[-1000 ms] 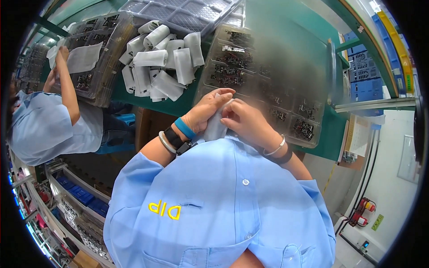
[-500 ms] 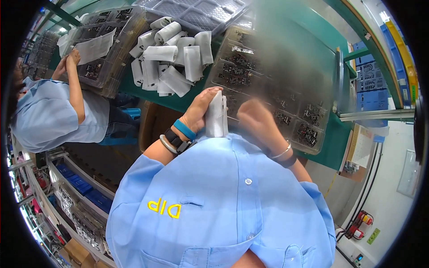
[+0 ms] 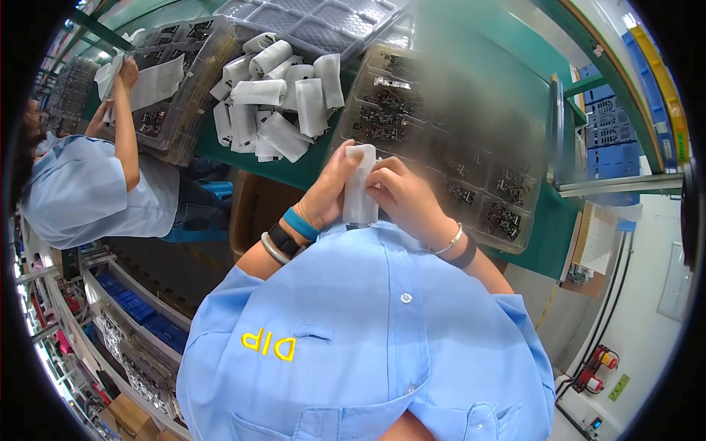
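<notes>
My left hand [image 3: 327, 187] is closed around a white foam-wrapped bundle [image 3: 360, 192], held upright close to my chest. Against the bundle's right side, the fingers of my right hand [image 3: 404, 192] are pinched together; whatever is between their tips is too small or hidden to make out. Ahead of both hands lies a clear plastic compartment tray [image 3: 355, 140] with small dark electronic parts [image 3: 382, 123] in its cells. Several similar white rolled bundles [image 3: 259, 92] are heaped on the green table to the left of the tray.
A stack of clear trays [image 3: 193, 110] stands at the left, where a co-worker [image 3: 81, 184] in light blue handles white sheets [image 3: 158, 83]. More translucent trays [image 3: 309, 26] lie at the back. A cardboard box [image 3: 254, 209] sits below the table edge. A blur covers part of the right side.
My right hand has moved left from over the tray edge to the bundle, its fingers now pinched there. The bundle has turned slightly in my left hand. The co-worker's hand has risen.
</notes>
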Motion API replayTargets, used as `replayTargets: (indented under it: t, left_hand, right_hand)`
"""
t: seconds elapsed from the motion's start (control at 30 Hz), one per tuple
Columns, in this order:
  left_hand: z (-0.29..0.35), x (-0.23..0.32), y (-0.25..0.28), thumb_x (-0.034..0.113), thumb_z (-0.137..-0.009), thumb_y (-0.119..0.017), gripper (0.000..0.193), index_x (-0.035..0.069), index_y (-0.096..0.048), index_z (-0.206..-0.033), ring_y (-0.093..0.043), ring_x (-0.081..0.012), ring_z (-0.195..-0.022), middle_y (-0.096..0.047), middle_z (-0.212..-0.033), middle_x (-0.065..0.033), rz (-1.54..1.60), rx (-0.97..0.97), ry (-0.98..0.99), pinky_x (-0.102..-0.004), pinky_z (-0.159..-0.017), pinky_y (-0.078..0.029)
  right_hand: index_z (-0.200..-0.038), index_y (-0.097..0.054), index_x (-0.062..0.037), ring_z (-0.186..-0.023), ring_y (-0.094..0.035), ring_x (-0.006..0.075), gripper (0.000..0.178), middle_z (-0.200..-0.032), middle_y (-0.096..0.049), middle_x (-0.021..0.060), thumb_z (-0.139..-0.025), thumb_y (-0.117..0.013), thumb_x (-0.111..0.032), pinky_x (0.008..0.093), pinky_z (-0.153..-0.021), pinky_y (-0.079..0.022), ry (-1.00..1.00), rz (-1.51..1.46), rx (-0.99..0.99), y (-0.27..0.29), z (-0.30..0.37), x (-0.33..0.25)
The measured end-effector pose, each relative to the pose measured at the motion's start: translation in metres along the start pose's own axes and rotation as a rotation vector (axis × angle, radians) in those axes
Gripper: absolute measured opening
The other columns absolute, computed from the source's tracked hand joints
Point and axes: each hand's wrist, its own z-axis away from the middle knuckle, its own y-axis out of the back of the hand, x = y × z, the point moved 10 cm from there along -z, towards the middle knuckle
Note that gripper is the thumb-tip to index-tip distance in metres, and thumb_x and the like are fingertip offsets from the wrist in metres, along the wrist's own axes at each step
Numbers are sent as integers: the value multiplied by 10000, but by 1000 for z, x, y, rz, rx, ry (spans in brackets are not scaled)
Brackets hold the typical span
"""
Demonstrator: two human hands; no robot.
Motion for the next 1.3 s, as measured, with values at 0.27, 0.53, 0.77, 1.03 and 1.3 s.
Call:
replayTargets:
  t: [0.27,0.53,0.77,1.03,1.3]
  left_hand:
    - [0,-19,-1,293,-935,-572,434,46,-430,-1262,-615,-238,-952,-565,-1107,-119,242,-202,253,-376,-813,-553]
    - [-9,18,-6,285,-946,-541,391,58,-460,-1254,-638,-251,-921,-587,-1091,-126,163,-171,-37,-460,-766,-578]
    - [-15,26,-15,264,-941,-557,376,92,-463,-1261,-617,-203,-955,-582,-1090,-98,72,-169,-84,-389,-805,-559]
    - [-6,60,-28,148,-907,-603,486,75,-369,-1327,-570,-135,-952,-559,-1073,-50,-46,5,-399,-294,-834,-504]
    - [-8,68,-23,136,-904,-609,575,79,-281,-1374,-537,-116,-979,-534,-1095,-51,-215,39,-467,-285,-846,-484]
  right_hand:
    - [-902,-590,-33,-888,-606,186,70,-1014,-564,85,-842,-625,-27,292,-769,-503,-129,-395,-8,3,-3,13]
    - [-880,-587,-3,-962,-552,149,74,-1036,-568,80,-896,-562,-70,287,-857,-449,-418,-1087,95,17,-4,28]
    - [-919,-621,2,-963,-563,146,116,-1070,-554,89,-894,-563,-95,287,-821,-465,-174,-817,147,44,-11,21]
    - [-1205,-531,-12,-925,-585,143,307,-1119,-542,84,-913,-552,-107,276,-782,-490,-459,-981,416,33,0,55]
    - [-1204,-511,-68,-824,-615,137,322,-1099,-550,66,-895,-591,-111,264,-707,-506,-120,-488,417,58,-2,10]
